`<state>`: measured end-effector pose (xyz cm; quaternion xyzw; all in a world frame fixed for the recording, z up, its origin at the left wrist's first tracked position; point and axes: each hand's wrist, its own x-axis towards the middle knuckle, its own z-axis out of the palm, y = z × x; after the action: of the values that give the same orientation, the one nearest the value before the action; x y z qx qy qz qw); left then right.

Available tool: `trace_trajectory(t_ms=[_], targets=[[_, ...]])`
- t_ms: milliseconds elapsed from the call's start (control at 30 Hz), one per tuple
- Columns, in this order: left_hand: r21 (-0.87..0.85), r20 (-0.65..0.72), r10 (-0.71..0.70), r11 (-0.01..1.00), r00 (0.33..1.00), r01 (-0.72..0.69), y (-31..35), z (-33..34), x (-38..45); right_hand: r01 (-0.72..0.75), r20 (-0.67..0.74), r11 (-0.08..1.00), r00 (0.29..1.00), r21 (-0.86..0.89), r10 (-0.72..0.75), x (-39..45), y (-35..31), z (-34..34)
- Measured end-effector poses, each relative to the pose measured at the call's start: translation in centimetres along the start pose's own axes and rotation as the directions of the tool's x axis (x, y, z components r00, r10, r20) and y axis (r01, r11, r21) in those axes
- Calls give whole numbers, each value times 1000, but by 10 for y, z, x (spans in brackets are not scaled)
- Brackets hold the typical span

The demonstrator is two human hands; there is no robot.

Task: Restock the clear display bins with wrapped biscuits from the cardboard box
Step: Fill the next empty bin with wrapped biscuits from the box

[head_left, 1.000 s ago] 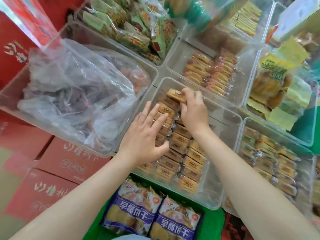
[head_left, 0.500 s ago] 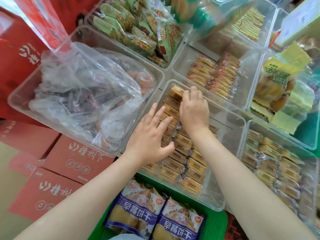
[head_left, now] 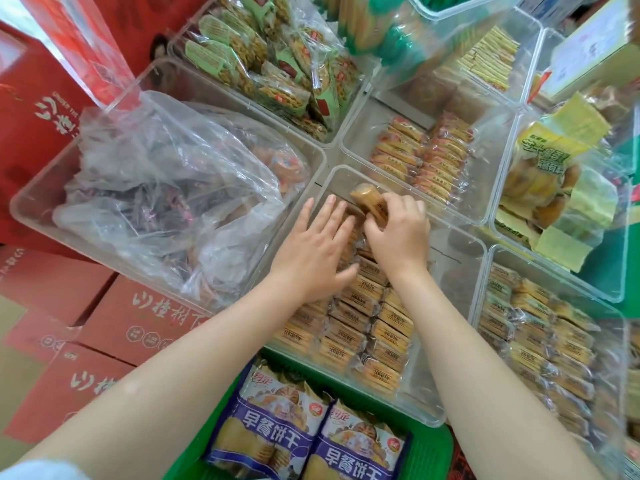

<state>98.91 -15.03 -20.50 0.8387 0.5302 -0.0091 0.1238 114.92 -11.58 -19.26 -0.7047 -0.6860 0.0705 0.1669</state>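
Observation:
A clear display bin (head_left: 460, 306) in the middle holds two rows of orange wrapped biscuits (head_left: 367, 327) along its left side. My left hand (head_left: 311, 251) lies flat with straight fingers on the left row. My right hand (head_left: 398, 233) pinches one wrapped biscuit (head_left: 369, 200) at the far end of the rows, tilted up above the others. The cardboard box the biscuits come from is not clearly in view.
A bin with a crumpled clear plastic bag (head_left: 166, 202) sits left. Other bins hold green-wrapped snacks (head_left: 277, 71), orange biscuits (head_left: 422, 157), yellow packs (head_left: 554, 174) and more biscuits (head_left: 540, 341). Purple biscuit bags (head_left: 311, 434) lie in a green tray. Red cartons (head_left: 114, 327) stand lower left.
My left hand slid forward along the left row toward the far end. My right hand lifted and tilted one wrapped biscuit at the far end. The camera moved closer.

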Motion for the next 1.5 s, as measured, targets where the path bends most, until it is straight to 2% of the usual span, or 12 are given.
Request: trace_trajectory(t_ms=[133, 267, 433, 567, 767, 867, 1000, 1133, 1200, 1233, 1367, 1500], targets=[[101, 21, 114, 988, 993, -115, 2, 0, 43, -149, -48, 980, 987, 133, 156, -22, 21, -18], [51, 46, 96, 994, 994, -98, 6, 6, 71, -179, 2, 969, 983, 168, 181, -40, 37, -28], [76, -18, 75, 994, 997, -74, 13, 3, 66, -134, -13, 973, 990, 187, 139, -38, 31, -31], [1, -121, 64, 998, 991, -64, 9, 12, 50, -27, -44, 980, 998, 197, 36, -22, 16, -27], [-147, -215, 34, 987, 976, -67, 8, 13, 47, -42, 111, 986, 994, 161, 24, 2, 5, -14], [-143, -213, 36, 987, 976, -67, 7, 14, 48, -122, 161, 968, 983, 220, 88, 4, 7, -11], [-224, -309, 46, 967, 950, -120, 5, 17, 48, -107, 187, 953, 981, 284, 55, 1, 8, -8], [-204, -378, 57, 968, 924, -144, 3, 22, 44, -124, 270, 951, 962, 284, 45, 1, 4, -3], [-176, -360, 53, 977, 931, -124, 3, 22, 41, -141, 343, 949, 939, 283, 38, 2, 0, 0], [-152, -293, 46, 984, 955, -94, 3, 20, 40, -169, 372, 936, 927, 308, 45, 4, -1, 2], [11, 15, -19, 1000, 1000, 19, 4, 22, 43, -414, 492, 769, 858, 487, 151, 12, 5, 1], [64, 76, -20, 998, 997, 15, 3, 26, 46, -655, 667, 356, 737, 666, 106, -1, 12, -6]])
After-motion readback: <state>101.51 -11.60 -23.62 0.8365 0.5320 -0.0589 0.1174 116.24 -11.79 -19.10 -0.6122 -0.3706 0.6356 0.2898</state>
